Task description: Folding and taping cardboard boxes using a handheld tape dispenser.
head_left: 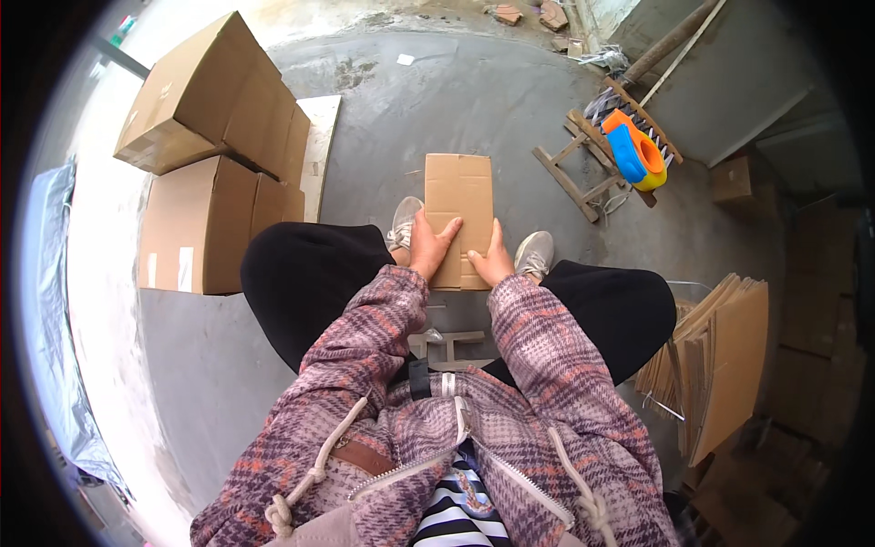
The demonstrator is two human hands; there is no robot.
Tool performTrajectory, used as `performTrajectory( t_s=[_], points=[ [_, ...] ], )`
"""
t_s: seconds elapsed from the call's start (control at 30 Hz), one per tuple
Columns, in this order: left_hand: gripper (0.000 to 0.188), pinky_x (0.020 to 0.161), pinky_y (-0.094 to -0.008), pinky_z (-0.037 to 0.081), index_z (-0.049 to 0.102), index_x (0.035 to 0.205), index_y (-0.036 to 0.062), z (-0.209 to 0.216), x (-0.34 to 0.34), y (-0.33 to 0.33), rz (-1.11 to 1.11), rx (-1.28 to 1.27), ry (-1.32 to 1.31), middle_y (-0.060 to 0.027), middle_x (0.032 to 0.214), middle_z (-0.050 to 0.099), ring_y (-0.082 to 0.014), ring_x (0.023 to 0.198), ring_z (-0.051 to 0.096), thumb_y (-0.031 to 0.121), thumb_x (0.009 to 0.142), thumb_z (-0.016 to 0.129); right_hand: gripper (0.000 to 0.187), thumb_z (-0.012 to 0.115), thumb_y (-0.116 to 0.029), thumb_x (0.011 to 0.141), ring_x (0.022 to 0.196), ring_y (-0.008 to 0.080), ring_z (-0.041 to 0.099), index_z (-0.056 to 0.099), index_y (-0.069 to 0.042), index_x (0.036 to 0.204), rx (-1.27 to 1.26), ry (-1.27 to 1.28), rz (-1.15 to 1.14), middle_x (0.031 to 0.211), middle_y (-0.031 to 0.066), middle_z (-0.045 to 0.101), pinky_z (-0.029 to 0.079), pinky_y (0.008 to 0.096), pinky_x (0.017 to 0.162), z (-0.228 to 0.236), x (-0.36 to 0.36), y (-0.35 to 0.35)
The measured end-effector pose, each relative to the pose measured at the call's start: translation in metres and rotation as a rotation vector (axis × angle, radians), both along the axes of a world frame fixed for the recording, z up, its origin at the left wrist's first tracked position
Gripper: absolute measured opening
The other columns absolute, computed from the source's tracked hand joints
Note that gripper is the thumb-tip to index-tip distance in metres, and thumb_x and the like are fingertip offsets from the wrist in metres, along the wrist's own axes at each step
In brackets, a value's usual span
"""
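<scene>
Between my knees I hold a small brown cardboard box [460,187], with its flaps folded in on the face toward me. My left hand [432,244] grips its left side, the thumb lying on the cardboard. On the right side, my right hand [493,259] clasps the edge, its thumb also on the near part of the box. The fingers behind the box are partly hidden. To the right of my knee stands a bundle of flat cardboard sheets [729,356] in a wire rack [663,408].
Two large cartons [196,96] are stacked at the left beside a pale board [319,150]. At the far right, blue, orange and yellow tape dispensers [638,155] rest on a wooden stand [574,173]. Another carton [732,180] sits by the wall.
</scene>
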State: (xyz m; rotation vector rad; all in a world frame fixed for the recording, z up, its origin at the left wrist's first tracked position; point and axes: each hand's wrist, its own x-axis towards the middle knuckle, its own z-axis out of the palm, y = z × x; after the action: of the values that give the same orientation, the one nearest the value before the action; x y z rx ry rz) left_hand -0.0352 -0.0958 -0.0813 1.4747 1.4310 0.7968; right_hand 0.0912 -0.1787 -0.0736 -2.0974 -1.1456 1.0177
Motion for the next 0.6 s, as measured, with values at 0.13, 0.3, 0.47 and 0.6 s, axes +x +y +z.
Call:
performTrajectory(
  t_s=[0.13, 0.3, 0.47, 0.6],
  points=[
    [0.063, 0.084, -0.0399, 0.047, 0.047, 0.113, -0.0049, 0.003, 0.002, 0.000, 0.005, -0.009, -0.029, -0.0220, 0.103, 0.060, -0.0348, 0.096, 0.059, 0.032, 0.072, 0.077, 0.096, 0.066, -0.021, 0.079, 0.116, 0.0360, 0.049, -0.003, -0.006, 0.145, -0.118, -0.023, 0.016, 0.132, 0.0235, 0.044, 0.040, 0.0400, 0.098, 0.004, 0.004, 0.007],
    [0.072, 0.087, -0.0416, 0.045, 0.041, 0.123, -0.0045, 0.010, 0.012, -0.002, -0.056, -0.047, 0.013, -0.0245, 0.111, 0.055, -0.0373, 0.102, 0.055, 0.035, 0.074, 0.075, 0.096, 0.063, -0.032, 0.083, 0.111, 0.0333, 0.054, -0.006, -0.006, 0.145, -0.409, -0.148, 0.060, 0.127, 0.0205, 0.051, 0.041, 0.0402, 0.097, 0.031, 0.008, 0.019],
    [0.094, 0.094, -0.0431, 0.040, 0.017, 0.141, -0.0001, 0.005, 0.011, -0.008, -0.017, 0.148, 0.283, -0.0272, 0.123, 0.044, -0.0398, 0.114, 0.046, 0.040, 0.075, 0.071, 0.094, 0.061, -0.038, 0.081, 0.113, 0.0346, 0.053, 0.002, 0.000, 0.143, -0.585, -0.291, 0.180, 0.125, 0.0257, 0.051, 0.040, 0.0402, 0.098, 0.066, 0.006, 0.037],
    [0.093, 0.094, -0.0428, 0.040, 0.018, 0.140, -0.0010, 0.004, 0.007, -0.008, -0.016, 0.127, 0.303, -0.0272, 0.122, 0.046, -0.0396, 0.113, 0.046, 0.039, 0.075, 0.071, 0.051, 0.061, -0.038, 0.081, 0.112, 0.0307, 0.054, 0.055, -0.010, 0.123, -0.683, -0.452, 0.520, 0.119, 0.0168, 0.057, 0.041, 0.0412, 0.097, 0.109, 0.053, 0.080]
  ],
)
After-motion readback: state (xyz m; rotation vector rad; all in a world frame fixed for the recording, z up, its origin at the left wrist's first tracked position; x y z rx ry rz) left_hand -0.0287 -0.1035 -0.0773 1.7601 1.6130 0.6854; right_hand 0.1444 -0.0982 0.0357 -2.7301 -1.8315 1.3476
